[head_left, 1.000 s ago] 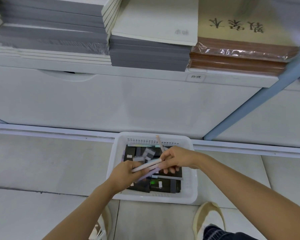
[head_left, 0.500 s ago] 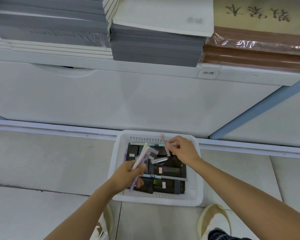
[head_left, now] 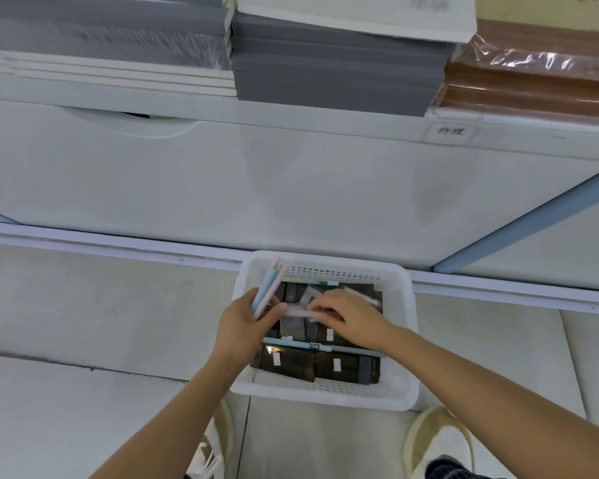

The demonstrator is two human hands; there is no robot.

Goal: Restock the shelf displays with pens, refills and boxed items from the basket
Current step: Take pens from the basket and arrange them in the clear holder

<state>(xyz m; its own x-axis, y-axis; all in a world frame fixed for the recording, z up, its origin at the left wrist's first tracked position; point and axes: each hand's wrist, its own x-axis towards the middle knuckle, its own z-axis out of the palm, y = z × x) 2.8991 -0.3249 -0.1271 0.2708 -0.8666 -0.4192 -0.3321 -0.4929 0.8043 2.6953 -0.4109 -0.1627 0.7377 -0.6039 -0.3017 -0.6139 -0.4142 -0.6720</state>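
Floor tiles (head_left: 83, 305) carry a white perforated plastic basket (head_left: 407, 357). Left hand (head_left: 242, 326) grips bundled pastel pens (head_left: 267, 288), probably amassing one shelf load; right hand (head_left: 350, 316) pinches another pale pen (head_left: 296, 312).

Views: a single wide-angle camera, worn on the person's head, is doing all the looking.
Direction: it is facing forward and steeply down, toward the foot of a shelf unit (head_left: 291, 188) and the floor (head_left: 101, 316).
Framing: paper stacks (head_left: 336, 74) are lining the top edge; the basket (head_left: 407, 305) is sitting just below centre; both forearms are reaching in from the bottom corners, with the left hand (head_left: 242, 323) and right hand (head_left: 353, 316) over it.
Nearness: close, the basket is lying between the person's shoes (head_left: 436, 440) at the bottom edge.
Lens: it is bending the shelf edge into a curve.
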